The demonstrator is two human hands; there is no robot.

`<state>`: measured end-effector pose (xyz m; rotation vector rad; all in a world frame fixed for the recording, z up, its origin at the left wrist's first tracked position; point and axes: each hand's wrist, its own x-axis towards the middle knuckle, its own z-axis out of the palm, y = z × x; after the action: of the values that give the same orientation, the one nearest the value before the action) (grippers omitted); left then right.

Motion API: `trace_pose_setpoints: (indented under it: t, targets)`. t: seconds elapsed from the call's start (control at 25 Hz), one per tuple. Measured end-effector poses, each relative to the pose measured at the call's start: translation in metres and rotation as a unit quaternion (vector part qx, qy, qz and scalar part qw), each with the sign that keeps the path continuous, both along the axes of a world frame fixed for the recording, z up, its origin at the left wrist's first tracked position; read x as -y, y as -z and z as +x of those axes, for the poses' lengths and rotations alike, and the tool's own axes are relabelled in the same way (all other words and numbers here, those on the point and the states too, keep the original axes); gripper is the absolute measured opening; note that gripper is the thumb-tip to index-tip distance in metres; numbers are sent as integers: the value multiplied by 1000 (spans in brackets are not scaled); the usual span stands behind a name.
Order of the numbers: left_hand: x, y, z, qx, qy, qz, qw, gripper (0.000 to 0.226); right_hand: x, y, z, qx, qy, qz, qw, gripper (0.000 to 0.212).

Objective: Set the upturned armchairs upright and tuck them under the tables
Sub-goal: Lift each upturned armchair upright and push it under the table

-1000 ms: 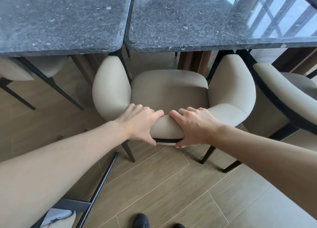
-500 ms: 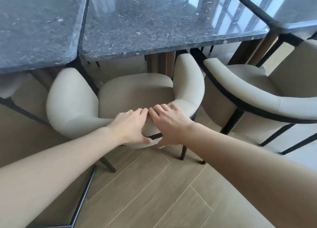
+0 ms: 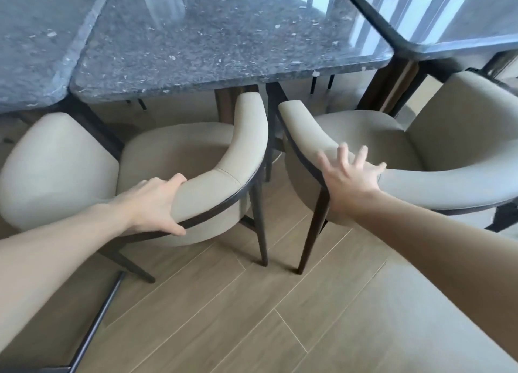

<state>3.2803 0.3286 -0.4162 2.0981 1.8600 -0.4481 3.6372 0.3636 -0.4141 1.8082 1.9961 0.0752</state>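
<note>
A beige armchair (image 3: 64,173) with dark legs stands upright, its front tucked under the grey stone table (image 3: 213,50). My left hand (image 3: 152,204) grips the curved top of its backrest. A second beige armchair (image 3: 437,187) stands upright to the right, beside the first, near the table's right corner. My right hand (image 3: 347,179) hovers with fingers spread just over the second chair's curved backrest, holding nothing.
Another stone table (image 3: 30,36) adjoins on the left and a third table (image 3: 459,13) at the far right. A thin dark metal leg (image 3: 98,322) lies across the wooden floor at lower left. Bare plank floor (image 3: 252,316) stretches in front of the chairs.
My right hand has let go of the first chair's backrest and swung right, above the second chair. My view has shifted to the right. The left hand keeps its grip.
</note>
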Motion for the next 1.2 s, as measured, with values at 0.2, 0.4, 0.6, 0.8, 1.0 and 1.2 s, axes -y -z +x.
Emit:
trace_pose_setpoints:
  t: [0.2, 0.4, 0.6, 0.8, 1.0, 1.2]
  targets:
    - [-2, 1, 1, -40, 9, 7, 999, 79, -18, 9, 21, -21, 23, -18, 999, 97]
    - [15, -1, 12, -34, 32, -1, 999, 81, -19, 3, 22, -37, 28, -23, 999, 100]
    - [33, -6, 18, -14, 22, -15, 1000, 75, -14, 3, 23, -35, 26, -17, 999, 100]
    - [43, -5, 21, -5, 5, 2, 1000, 87, -9, 4, 13, -22, 55, -17, 998, 96]
    - [50, 1, 12, -14, 54, 16, 998, 119, 37, 12, -89, -184, -274, 8, 944, 108]
    - [40, 6, 3, -34, 60, 7, 998, 81, 46, 9, -184, -157, -282, -47, 945, 104]
